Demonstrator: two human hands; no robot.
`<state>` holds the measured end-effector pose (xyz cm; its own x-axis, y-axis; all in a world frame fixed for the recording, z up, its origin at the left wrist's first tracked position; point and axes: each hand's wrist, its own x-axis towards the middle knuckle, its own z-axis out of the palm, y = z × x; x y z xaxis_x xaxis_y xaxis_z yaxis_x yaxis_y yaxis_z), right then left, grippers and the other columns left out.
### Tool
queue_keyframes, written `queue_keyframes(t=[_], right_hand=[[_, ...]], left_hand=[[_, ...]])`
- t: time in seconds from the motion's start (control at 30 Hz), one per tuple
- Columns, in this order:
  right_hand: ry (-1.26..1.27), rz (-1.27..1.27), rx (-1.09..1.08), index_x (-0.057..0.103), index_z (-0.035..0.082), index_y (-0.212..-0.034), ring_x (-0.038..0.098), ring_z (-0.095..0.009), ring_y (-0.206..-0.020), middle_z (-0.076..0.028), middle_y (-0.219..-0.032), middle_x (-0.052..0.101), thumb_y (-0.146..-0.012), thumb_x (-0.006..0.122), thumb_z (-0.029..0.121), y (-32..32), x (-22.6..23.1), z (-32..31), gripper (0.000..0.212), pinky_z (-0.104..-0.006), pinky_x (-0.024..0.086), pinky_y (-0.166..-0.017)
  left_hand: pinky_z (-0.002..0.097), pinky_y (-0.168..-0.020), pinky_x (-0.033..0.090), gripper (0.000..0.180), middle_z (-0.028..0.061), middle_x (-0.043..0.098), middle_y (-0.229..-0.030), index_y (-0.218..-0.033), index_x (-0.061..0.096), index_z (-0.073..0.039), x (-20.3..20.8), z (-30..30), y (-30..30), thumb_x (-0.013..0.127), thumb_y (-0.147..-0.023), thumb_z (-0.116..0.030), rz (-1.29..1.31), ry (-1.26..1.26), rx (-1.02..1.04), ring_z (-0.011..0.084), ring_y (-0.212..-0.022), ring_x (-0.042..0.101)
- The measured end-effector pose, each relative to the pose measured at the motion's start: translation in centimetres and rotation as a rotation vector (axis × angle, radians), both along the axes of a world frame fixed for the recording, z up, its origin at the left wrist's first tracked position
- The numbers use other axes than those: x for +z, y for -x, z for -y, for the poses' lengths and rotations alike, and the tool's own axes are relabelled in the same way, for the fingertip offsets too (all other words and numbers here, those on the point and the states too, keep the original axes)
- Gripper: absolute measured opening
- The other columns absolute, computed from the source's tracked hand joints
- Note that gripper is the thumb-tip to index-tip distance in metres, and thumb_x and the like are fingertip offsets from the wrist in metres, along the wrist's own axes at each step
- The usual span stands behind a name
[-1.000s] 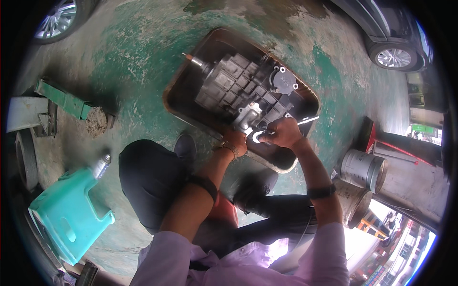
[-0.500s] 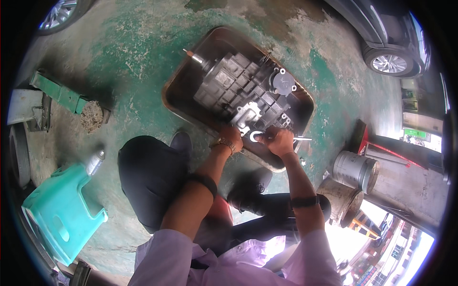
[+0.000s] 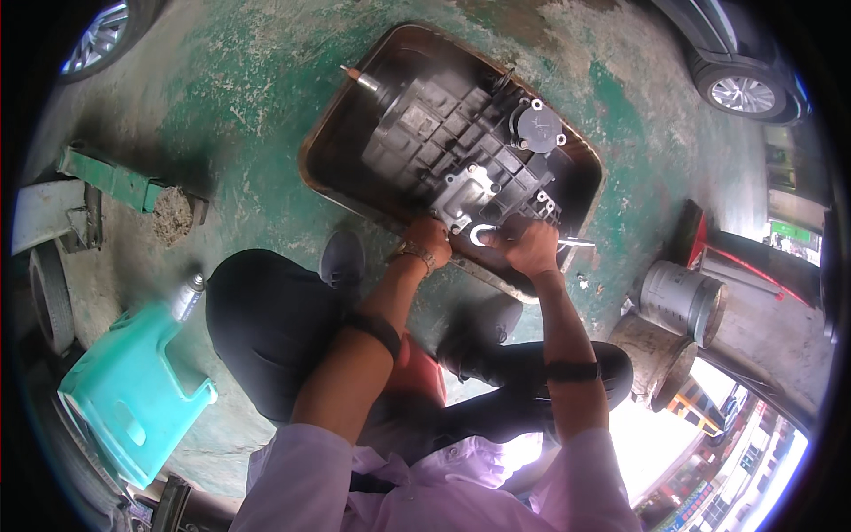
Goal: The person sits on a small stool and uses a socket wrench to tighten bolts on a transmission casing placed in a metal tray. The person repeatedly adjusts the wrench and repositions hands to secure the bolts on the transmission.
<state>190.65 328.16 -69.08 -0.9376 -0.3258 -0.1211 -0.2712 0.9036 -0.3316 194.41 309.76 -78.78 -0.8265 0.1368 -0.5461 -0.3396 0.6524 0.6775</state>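
A grey metal gearbox (image 3: 425, 129) lies in a dark rectangular tray (image 3: 330, 191) on the floor. On its near side is a bright silver cover plate (image 3: 467, 197); a round grey cap (image 3: 537, 130) sits at the right. My right hand (image 3: 530, 244) is closed round a silver wrench (image 3: 481, 235), whose curved end shows left of the fist and whose shaft sticks out to the right. My left hand (image 3: 429, 241), with a watch on its wrist, is curled against the gearbox's near edge beside the cover plate; its fingertips and anything in them are hidden.
A turquoise plastic stool (image 3: 124, 390) and a spray can (image 3: 189, 297) stand at the left, below a green metal beam (image 3: 111, 180). Metal buckets (image 3: 678, 301) are at the right. Car wheels show at both upper corners. My shoes (image 3: 343, 260) are close to the tray.
The tray and gearbox sit slightly higher and wider in view as the view has shifted. My right hand still grips the wrench, its shaft a little further right; my left hand stays beside the cover plate.
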Motion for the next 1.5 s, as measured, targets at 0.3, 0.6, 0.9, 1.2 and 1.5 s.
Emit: queue_keyframes(t=[0.3, 0.6, 0.9, 1.2, 1.5], right_hand=[[0.059, 0.081, -0.102, 0.068, 0.008, -0.069, 0.062, -0.030, -0.061, -0.011, -0.063, 0.063, -0.066, 0.067, 0.062, -0.7, -0.5, 1.1, 0.054, -0.0383, 0.047, -0.055], [-0.045, 0.227, -0.123, 0.070, 0.012, -0.094, 0.066, -0.029, -0.077, -0.012, -0.083, 0.068, -0.065, 0.063, 0.068, -0.4, 1.7, 0.8, 0.063, -0.0382, 0.051, -0.066], [-0.034, 0.012, -0.078, 0.067, 0.005, -0.064, 0.062, -0.032, -0.055, -0.015, -0.060, 0.061, -0.066, 0.062, 0.068, -1.3, 0.6, 0.2, 0.063, -0.0390, 0.048, -0.050], [-0.005, -0.028, -0.096, 0.070, 0.010, -0.072, 0.064, -0.028, -0.062, -0.012, -0.066, 0.064, -0.065, 0.065, 0.064, -1.2, 0.2, -0.1, 0.055, -0.0382, 0.050, -0.056], [0.091, 0.068, -0.079, 0.072, 0.015, -0.081, 0.064, -0.029, -0.060, -0.011, -0.069, 0.065, -0.068, 0.061, 0.064, -0.4, -0.2, -0.8, 0.052, -0.0383, 0.050, -0.056]], left_hand=[[0.0366, -0.078, 0.052, 0.027, 0.0154, 0.066, -0.097, -0.098, 0.067, -0.009, -0.3, 1.6, -0.4, 0.063, -0.072, -0.010, -0.030, -0.088, 0.029, 0.0295, -0.088, 0.064], [0.0273, -0.065, 0.053, 0.073, 0.0057, 0.061, -0.087, -0.143, 0.028, -0.010, 12.0, 3.5, 2.9, 0.063, -0.080, 0.001, 0.139, -1.196, 0.286, 0.0123, -0.077, 0.059], [0.0321, -0.066, 0.052, 0.038, 0.0073, 0.062, -0.089, -0.113, 0.055, -0.003, 10.9, 3.6, 1.1, 0.065, -0.076, -0.002, 0.227, -0.699, -0.152, 0.0164, -0.081, 0.061], [0.0416, -0.087, 0.049, 0.037, 0.0217, 0.060, -0.112, -0.108, 0.063, -0.003, -2.7, 2.6, -4.7, 0.060, -0.073, -0.011, 0.242, 0.329, -0.587, 0.0332, -0.108, 0.057], [0.0408, -0.089, 0.048, 0.033, 0.0242, 0.058, -0.115, -0.105, 0.062, 0.001, -11.4, 4.6, -5.8, 0.057, -0.078, -0.015, 0.130, 0.332, -0.468, 0.0329, -0.109, 0.057]])
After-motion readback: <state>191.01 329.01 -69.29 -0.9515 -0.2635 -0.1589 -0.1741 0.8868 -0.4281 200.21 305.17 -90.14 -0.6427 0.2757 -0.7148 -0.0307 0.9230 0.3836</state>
